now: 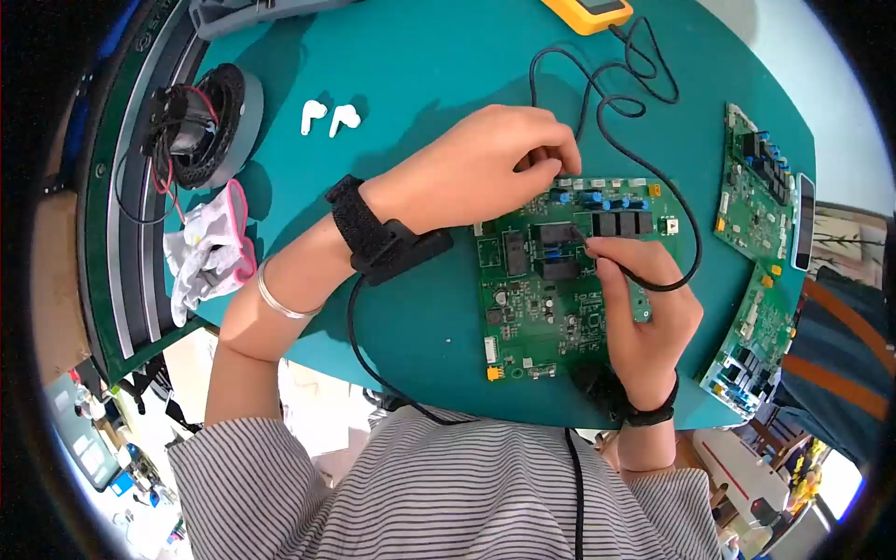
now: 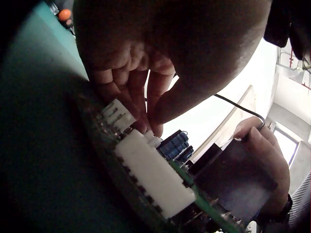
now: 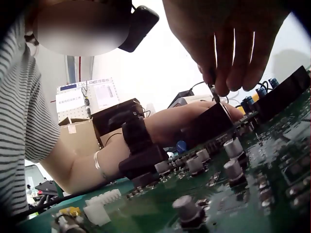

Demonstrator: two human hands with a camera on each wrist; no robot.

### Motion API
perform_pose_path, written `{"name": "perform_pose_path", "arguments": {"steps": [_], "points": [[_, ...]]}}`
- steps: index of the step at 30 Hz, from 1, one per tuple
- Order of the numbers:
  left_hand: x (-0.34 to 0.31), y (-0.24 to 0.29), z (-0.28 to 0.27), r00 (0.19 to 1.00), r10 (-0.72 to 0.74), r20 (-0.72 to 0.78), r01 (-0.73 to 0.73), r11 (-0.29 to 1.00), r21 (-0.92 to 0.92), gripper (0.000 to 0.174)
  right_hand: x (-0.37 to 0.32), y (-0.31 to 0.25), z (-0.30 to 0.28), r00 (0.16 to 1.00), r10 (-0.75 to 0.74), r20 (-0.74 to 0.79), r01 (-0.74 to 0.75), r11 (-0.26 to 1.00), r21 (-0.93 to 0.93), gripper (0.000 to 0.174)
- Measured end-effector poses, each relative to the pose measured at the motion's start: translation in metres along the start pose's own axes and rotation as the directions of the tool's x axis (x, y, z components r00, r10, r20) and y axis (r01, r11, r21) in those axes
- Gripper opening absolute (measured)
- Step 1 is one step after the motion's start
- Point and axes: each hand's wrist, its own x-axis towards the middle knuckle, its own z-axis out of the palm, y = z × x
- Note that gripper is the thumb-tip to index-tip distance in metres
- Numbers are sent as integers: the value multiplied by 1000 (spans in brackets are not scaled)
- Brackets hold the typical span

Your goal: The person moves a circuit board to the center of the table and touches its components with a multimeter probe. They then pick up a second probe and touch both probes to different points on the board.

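A green circuit board (image 1: 579,327) lies on the teal table before the person. The left hand (image 1: 495,159) reaches across its far edge; thumb and fingertips meet at a small white connector (image 2: 152,139), beside a longer white connector (image 2: 153,174). Between thumb and fingers, the right hand (image 1: 653,308) pinches a slim dark probe (image 3: 214,92), its cable (image 1: 691,252) looping over that hand. The probe points down at a black block-shaped component (image 1: 560,233) on the board, its tip right at the block's upper edge in the right wrist view. Blue parts (image 2: 175,144) stand near the left fingertips.
A yellow meter (image 1: 588,11) with black cable coils sits at the far edge. More circuit boards (image 1: 761,187) and a phone (image 1: 803,224) lie at right. At left are white earbuds (image 1: 343,119), a glove (image 1: 210,247) and a round black wired device (image 1: 210,126).
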Motion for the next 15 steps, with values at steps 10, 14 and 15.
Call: {"name": "perform_pose_path", "arguments": {"steps": [10, 14, 15], "points": [[0, -2, 1, 1000, 22, -12, -22, 1000, 23, 11, -2, 0, 3, 999, 17, -36, -15, 998, 65, 18], [-1, 0, 1, 1000, 12, -7, -12, 1000, 23, 11, -4, 3, 3, 999, -12, -33, 14, 997, 73, 17], [-1, 0, 1, 1000, 6, -4, -6, 999, 34, 11, -4, 4, 3, 999, -35, -36, 38, 996, 76, 17]]}}
